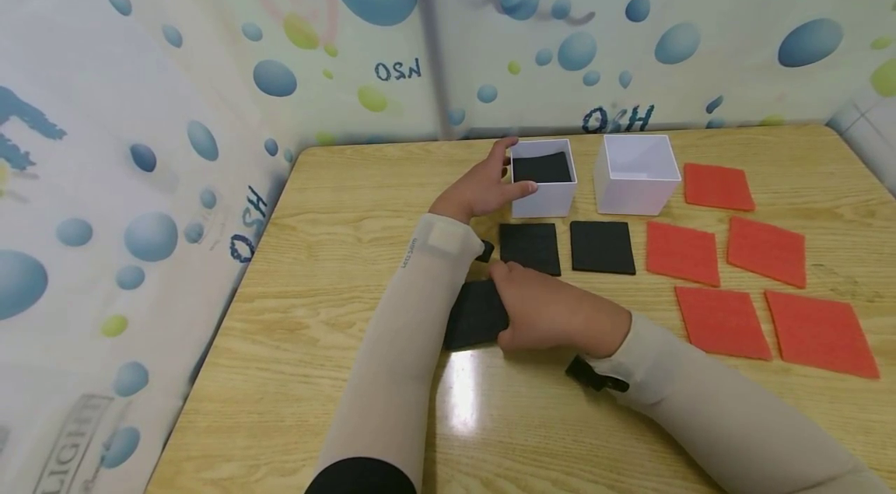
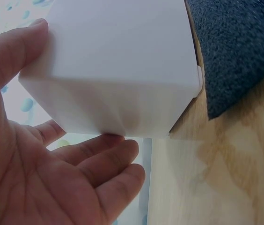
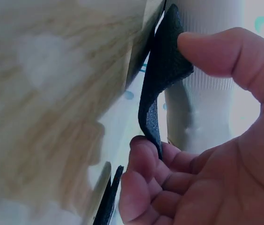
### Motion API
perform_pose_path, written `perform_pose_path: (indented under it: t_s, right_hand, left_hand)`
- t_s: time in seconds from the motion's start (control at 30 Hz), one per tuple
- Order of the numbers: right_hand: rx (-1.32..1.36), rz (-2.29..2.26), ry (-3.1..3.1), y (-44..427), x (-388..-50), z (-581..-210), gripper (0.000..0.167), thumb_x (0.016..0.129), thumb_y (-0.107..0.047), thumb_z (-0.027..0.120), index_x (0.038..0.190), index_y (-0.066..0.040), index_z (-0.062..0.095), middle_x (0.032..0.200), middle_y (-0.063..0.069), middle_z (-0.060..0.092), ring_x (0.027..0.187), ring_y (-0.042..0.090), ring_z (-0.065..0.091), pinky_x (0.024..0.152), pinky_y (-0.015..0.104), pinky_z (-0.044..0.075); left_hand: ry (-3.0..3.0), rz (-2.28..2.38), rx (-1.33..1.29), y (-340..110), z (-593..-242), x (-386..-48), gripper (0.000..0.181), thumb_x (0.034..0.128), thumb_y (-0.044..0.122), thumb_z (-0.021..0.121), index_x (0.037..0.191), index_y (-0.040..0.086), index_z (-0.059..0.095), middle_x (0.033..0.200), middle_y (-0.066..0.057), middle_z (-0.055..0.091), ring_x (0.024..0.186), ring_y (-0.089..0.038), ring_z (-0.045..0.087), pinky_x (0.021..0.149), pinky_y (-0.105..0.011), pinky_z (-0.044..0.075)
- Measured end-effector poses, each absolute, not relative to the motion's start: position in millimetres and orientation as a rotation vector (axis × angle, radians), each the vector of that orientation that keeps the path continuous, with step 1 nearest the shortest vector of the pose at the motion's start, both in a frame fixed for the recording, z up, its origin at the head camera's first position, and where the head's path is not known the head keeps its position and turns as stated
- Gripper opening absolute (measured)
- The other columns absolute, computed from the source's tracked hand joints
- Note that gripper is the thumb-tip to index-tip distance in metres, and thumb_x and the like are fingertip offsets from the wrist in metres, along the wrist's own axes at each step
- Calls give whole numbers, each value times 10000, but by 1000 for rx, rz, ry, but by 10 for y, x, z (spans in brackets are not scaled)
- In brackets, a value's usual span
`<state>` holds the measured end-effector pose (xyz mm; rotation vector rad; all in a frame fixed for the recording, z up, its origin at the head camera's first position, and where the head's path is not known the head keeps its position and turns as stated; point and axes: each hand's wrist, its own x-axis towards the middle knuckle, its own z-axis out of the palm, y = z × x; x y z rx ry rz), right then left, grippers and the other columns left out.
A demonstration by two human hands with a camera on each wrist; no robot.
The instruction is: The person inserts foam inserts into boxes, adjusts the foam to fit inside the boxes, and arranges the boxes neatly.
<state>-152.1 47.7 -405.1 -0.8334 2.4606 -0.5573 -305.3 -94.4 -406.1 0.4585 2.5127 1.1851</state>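
with left hand (image 1: 476,189) curled round white box (image 1: 542,202) at nine o'clock, brace; with right hand (image 1: 549,311) pinching black square (image 1: 474,317), lift level toward one o'clock.

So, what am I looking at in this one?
A person's left hand grips the left box, which has black material inside. Their right hand pinches a black square, bent in its grip. Two other black squares lie in front of the boxes, and five red squares lie to the right on the table.
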Motion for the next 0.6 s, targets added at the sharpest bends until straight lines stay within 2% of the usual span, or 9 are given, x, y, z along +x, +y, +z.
perform_pose_path:
  t_s: [0.2,0.3,0.4,0.53,0.6]
  right_hand:
    - [-836,-596,2432,564,-1576,-3986,862,806,-168,796,1539,45,397,1499,185,528,1294,256,569,1085,460,496]
    - [-846,-628,2409,629,-1621,-3932,831,801,-157,779,1531,20,424,1490,138,539,1262,218,566,1088,448,489]
    - [-857,-678,2359,710,-1674,-3875,814,806,-135,767,1532,8,427,1406,97,574,1167,205,572,1023,421,507]
    - [-887,-733,2307,844,-1752,-3801,779,814,-107,743,1519,5,431,1152,77,601,990,221,561,856,382,498]
    - [-899,-755,2300,916,-1785,-3764,767,811,-118,758,1504,-7,448,1083,67,591,956,217,548,819,370,485]
  left_hand:
    - [2509,1174,451,-942,-4050,-3049,961,999,408,722,1694,234,82,1697,-87,343,1576,-263,330,1251,-478,344]
    - [2509,1170,445,-944,-4049,-3049,959,1000,409,719,1695,240,80,1701,-83,337,1579,-262,327,1252,-477,343]
    - [2510,1168,443,-945,-4049,-3051,957,1001,410,718,1695,242,81,1704,-84,333,1580,-263,325,1254,-478,340]
    - [2501,1175,451,-942,-4051,-3058,955,1000,407,719,1693,235,84,1703,-77,337,1582,-259,323,1258,-470,335]
    - [2496,1180,457,-942,-4053,-3060,950,1002,403,718,1691,230,88,1701,-77,340,1582,-258,323,1259,-466,333]
